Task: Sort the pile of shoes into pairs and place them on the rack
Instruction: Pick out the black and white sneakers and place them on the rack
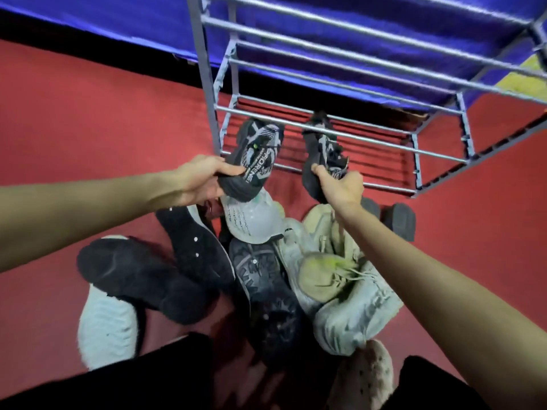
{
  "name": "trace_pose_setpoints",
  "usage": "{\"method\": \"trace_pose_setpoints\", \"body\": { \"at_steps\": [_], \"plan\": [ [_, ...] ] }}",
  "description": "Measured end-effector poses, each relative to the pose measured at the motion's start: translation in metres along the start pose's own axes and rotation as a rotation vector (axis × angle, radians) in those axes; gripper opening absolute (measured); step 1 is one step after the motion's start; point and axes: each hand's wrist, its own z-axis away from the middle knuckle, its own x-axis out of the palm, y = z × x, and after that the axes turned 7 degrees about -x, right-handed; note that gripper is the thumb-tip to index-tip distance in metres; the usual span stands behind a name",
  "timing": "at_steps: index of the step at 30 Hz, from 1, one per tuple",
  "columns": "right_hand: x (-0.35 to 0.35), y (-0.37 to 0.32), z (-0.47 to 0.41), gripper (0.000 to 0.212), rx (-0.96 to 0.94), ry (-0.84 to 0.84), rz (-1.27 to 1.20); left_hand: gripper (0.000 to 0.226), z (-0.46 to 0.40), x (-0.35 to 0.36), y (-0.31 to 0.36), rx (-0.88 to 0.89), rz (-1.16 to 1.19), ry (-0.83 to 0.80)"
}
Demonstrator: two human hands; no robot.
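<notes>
A: so where are the hands?
B: left hand [204, 180] clenched on one black sneaker [256, 158], right hand [340, 187] gripping its twin [318, 155], both at the rack [340, 134]'s bottom bars.
A: the rest?
B: pile [266, 276] on the floor [88, 128].

Two bare forearms, no sleeves, no watch, no rings or bands to be seen. Left hand [201, 180] and right hand [340, 187] ungloved, fingers slim, nails short where visible. Below the grips, toward the wearer, black trousers [148, 377] over both legs, plain dark cloth without visible pattern, seam or marking. Upper arms and torso out of view.
</notes>
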Motion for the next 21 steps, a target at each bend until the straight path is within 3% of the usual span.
{"method": "trace_pose_setpoints", "body": {
  "at_steps": [3, 8, 14, 18, 21],
  "plan": [
    [0.026, 0.002, -0.034, 0.041, -0.033, 0.020, -0.032, 0.047, -0.038, -0.002, 0.000, -0.018, 0.032, -0.037],
    [0.065, 0.011, -0.079, 0.049, -0.023, 0.043, -0.024, 0.037, -0.094, -0.005, 0.001, 0.067, 0.127, -0.064],
    [0.098, 0.026, -0.096, 0.051, -0.050, 0.098, -0.043, 0.034, -0.135, -0.027, 0.005, 0.152, 0.172, 0.004],
    [0.112, 0.021, -0.101, 0.051, -0.078, 0.089, 0.044, 0.043, -0.149, -0.027, 0.004, 0.129, 0.202, 0.049],
    [0.121, 0.017, -0.106, 0.048, -0.093, 0.110, 0.079, 0.037, -0.159, -0.025, 0.008, 0.137, 0.225, 0.078]
  ]
}}
